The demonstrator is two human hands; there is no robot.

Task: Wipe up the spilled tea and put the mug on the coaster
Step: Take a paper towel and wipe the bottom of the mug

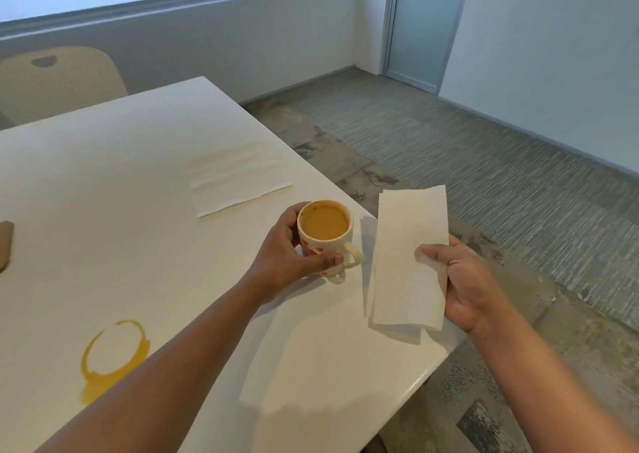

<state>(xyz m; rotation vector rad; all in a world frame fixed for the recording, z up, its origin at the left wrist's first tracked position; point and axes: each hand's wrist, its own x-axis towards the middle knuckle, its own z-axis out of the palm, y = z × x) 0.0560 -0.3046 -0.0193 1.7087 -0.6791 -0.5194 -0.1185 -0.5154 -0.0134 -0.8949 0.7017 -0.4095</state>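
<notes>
Mug (325, 235), nearly full, sits wrapped in my left grip (290, 255); right grip (463, 279) pinches limp paper towel (408, 255), so I judge slow, level carrying.

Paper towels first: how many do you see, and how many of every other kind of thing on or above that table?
Paper towels: 3, one flat beyond the mug, one in the right hand, one flat near the table's front edge
Mugs: 1
Tea spills: 1
Brown item at the left edge, possibly the coaster: 1
Total: 6
</notes>
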